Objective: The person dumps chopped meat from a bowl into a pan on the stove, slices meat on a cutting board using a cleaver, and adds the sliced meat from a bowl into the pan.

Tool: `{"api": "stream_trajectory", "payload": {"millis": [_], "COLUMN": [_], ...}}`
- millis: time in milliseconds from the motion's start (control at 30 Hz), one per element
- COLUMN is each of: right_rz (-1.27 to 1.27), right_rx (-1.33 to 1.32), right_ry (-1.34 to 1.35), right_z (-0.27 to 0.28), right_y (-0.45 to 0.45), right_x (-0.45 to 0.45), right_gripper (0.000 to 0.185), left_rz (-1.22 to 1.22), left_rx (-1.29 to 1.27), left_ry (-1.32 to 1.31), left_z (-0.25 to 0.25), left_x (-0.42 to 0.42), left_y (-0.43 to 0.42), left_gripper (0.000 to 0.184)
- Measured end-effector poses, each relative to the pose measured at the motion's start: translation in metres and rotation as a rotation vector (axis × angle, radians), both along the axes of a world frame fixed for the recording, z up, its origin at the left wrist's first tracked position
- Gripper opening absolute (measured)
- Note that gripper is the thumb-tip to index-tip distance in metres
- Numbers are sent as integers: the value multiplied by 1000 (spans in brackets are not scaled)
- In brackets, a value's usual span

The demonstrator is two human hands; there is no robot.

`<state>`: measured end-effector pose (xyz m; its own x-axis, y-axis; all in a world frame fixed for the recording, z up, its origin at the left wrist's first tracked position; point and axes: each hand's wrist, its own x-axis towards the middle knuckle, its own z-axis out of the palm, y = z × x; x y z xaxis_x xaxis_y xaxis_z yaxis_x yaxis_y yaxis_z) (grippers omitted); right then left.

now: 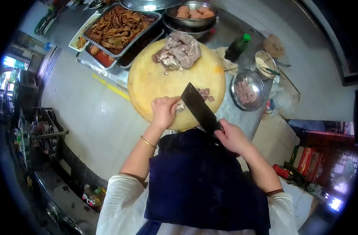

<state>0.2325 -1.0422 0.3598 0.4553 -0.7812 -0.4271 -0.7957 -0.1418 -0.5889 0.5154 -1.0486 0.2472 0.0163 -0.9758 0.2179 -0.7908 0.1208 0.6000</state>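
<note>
My right hand [232, 138] grips the handle of a dark cleaver [199, 105], whose broad blade slants up and left over a round yellowish chopping board [147, 82]. My left hand [163, 111] rests on the board's near left part, fingers bent together, pressing a small piece of meat [180, 107] at their tips, just left of the blade. Behind the blade's right side lie several small diced bits of meat [205, 94]. A large lump of cooked greyish meat [181, 51] sits at the board's far edge.
Stacked metal trays [122, 29] of brown cooked food stand at back left. A bowl of orange-pink pieces [194, 15] is behind. To the right are a green-capped bottle [238, 47], a cloth [226, 60], a steel bowl of diced meat [247, 92] and a small container [265, 62].
</note>
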Motion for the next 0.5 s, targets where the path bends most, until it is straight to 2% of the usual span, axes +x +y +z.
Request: {"api": "stream_trajectory", "payload": {"millis": [167, 267, 500], "right_rz": [-21, 2, 202], "right_rx": [57, -102, -210], "right_ry": [-37, 15, 137], "right_z": [6, 11, 23], "right_y": [-3, 10, 12], "right_x": [-4, -2, 3], "right_gripper": [28, 28, 28], "left_rz": [93, 45, 19], "left_rx": [-75, -120, -76], "left_ry": [100, 106, 40], "left_z": [-5, 16, 2], "left_x": [-2, -11, -9], "left_y": [9, 18, 16], "left_gripper": [15, 17, 20]}}
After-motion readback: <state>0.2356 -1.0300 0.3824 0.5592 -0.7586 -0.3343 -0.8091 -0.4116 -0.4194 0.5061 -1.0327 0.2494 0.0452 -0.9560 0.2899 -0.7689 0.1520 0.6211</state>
